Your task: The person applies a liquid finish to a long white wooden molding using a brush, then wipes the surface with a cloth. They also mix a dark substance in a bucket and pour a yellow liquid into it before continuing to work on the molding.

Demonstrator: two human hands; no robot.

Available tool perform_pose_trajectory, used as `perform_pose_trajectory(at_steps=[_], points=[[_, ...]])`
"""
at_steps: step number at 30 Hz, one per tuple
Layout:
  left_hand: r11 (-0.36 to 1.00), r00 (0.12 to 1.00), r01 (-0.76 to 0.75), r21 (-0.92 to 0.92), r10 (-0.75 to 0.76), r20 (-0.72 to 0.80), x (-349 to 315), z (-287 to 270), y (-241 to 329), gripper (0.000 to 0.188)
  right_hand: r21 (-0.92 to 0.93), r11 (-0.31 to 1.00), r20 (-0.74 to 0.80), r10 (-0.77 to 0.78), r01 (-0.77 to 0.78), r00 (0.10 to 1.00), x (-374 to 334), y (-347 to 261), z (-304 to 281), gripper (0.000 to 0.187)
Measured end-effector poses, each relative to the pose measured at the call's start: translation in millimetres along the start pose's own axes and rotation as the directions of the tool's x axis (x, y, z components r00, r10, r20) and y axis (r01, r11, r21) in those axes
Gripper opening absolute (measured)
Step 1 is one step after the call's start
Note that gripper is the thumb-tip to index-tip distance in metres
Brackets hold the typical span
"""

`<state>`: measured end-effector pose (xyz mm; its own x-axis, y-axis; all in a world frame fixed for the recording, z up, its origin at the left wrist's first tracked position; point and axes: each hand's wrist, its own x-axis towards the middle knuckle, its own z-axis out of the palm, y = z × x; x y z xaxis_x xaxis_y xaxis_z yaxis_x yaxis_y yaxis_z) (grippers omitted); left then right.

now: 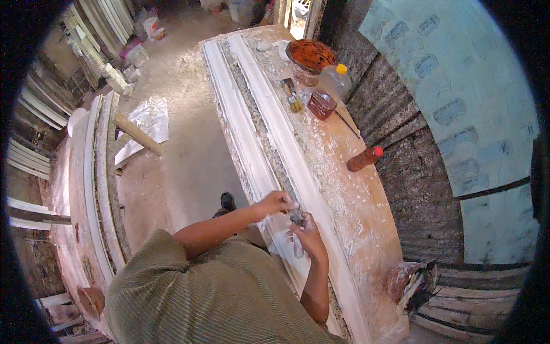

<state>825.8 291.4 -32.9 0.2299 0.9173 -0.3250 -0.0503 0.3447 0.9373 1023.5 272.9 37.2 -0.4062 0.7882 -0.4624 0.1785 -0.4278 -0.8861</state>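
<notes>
My left hand (275, 204) and my right hand (310, 236) are close together above the long white mouldings on the bench. A small crumpled grey and whitish piece (297, 218) lies between them, with the fingers of both hands closed at it. A pale, shiny part (298, 249) shows below my right palm. Whether this is plastic, cloth or something else is too small to tell. Below the hands runs the near white moulding (252, 163), and beside it the second white moulding (286, 137), with a strip of rough crumbs between the two.
Along the wooden bench's (375, 235) right side stand a red-capped bottle (363, 159), a cut plastic container (322, 106) of reddish liquid, brushes (292, 96), a yellow-capped jug (336, 80) and an orange-brown basin (310, 54). A bowl (404, 282) sits near the front. Another bench with mouldings (94, 189) is at left.
</notes>
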Motion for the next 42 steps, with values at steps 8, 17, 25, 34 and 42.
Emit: perform_pose_trajectory(at_steps=[8,17,25,34,42], points=[[0.983,0.958,-0.137,-0.118,0.102,-0.267,15.5,-195.1,-2.6,0.018,-0.661,0.695,-0.031,-0.402,0.283,0.915,151.2,-65.4,81.5,0.03],[0.965,0.887,-0.055,-0.258,-0.071,-0.456,-33.8,-360.7,44.6,0.018,-0.943,0.257,-0.01,-0.658,0.212,0.753,430.8,-138.7,145.6,0.028],[0.9,0.77,0.011,-0.435,-0.285,-0.57,-31.7,-397.6,47.7,0.015,-0.918,0.382,-0.16,-0.595,0.102,0.788,450.3,-123.3,138.0,0.034],[0.93,0.824,0.049,-0.365,-0.244,-0.511,16.6,-457.2,80.0,0.018,-0.87,0.44,-0.481,-0.663,-0.221,0.574,378.0,-64.4,10.8,0.042],[0.993,0.904,0.113,0.024,-0.093,-0.417,146.1,-484.6,155.6,0.028,-0.8,0.556,-0.554,-0.541,-0.225,0.633,375.5,-75.5,24.2,0.039]])
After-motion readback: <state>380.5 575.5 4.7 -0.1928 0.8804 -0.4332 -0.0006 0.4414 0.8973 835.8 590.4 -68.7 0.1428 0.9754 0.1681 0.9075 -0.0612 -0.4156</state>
